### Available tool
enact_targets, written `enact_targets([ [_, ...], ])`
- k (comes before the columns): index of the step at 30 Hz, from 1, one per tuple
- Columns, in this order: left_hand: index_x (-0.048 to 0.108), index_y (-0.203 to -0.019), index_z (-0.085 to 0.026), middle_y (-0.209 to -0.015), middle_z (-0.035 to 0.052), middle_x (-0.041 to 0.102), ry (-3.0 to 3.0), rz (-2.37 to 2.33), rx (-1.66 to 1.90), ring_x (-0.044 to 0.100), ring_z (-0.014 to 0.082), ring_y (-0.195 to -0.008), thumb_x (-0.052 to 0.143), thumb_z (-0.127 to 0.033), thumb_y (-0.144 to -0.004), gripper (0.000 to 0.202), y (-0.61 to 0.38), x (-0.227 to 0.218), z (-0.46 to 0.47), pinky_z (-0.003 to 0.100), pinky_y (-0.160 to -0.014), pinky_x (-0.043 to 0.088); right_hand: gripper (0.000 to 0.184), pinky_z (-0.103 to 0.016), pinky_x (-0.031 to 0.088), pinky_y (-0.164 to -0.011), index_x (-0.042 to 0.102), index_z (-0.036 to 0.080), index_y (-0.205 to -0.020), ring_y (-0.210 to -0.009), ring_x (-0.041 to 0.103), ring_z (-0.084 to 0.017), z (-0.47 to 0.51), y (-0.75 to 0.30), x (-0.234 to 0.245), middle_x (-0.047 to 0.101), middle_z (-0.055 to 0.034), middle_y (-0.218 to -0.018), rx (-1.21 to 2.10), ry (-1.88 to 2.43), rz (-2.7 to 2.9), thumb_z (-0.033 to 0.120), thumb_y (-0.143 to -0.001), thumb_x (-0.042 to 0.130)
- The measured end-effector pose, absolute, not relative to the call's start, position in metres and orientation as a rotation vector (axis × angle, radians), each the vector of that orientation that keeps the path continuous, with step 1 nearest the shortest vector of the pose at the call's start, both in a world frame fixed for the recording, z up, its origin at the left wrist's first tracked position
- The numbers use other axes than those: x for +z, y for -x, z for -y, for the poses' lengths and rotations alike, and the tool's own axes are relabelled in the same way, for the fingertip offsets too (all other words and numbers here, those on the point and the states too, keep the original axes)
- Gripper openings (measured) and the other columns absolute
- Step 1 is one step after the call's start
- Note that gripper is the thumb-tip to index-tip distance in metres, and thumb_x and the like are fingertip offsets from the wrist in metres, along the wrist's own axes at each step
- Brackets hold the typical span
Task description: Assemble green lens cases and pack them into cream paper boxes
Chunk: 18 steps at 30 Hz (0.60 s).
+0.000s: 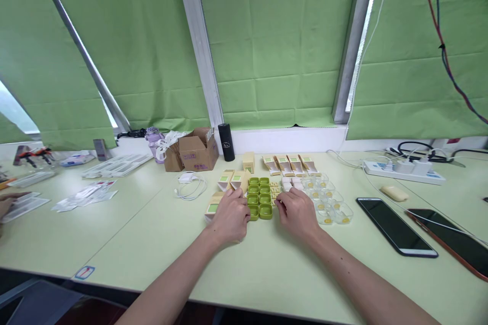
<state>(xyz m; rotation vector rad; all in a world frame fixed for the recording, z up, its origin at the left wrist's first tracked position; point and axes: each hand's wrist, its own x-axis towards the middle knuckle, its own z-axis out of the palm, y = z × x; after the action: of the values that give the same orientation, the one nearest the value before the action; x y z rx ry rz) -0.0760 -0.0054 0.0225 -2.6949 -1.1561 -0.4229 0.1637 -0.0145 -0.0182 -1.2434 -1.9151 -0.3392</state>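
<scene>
Several small olive-green square boxes (266, 211) stand in two columns in front of me, open side up. My left hand (231, 215) rests at their left edge with its fingers curled; whatever is under them is hidden. To the right of the boxes my right hand (299, 213) has thumb and fingertips pinched together beside small yellowish pieces (274, 187). I cannot make out what the pinch holds. Beyond that hand lie white pieces (292, 183) and clear plastic cups with yellow spots (327, 219). Small cartons with green windows (224, 179) are partly behind my left hand.
Opened cartons (284, 165) line the back. Farther left are a cardboard box (200, 150), a black bottle (226, 142) and a white cable (190, 187). Phones (396, 226) and a power strip (404, 172) lie right. Another person's hand (7, 205) shows at far left.
</scene>
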Motion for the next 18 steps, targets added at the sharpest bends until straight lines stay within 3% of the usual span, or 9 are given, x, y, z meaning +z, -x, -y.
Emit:
enact_targets([
  [18,0.065,-0.063,-0.021,-0.072,0.0096,0.067,2.675,1.139,-0.419,0.051,0.0294,-0.092,0.068,-0.013,-0.086,0.025,0.0738,0.0250,0.0084,0.047,-0.078,0.035,0.017,-0.033,0.031,-0.070,0.067,0.020,-0.076,-0.077,0.055,-0.021,0.0143,-0.1633,-0.0210,0.071,-0.0027,-0.072,-0.260,1.231,1.982,0.011,-0.089,0.065],
])
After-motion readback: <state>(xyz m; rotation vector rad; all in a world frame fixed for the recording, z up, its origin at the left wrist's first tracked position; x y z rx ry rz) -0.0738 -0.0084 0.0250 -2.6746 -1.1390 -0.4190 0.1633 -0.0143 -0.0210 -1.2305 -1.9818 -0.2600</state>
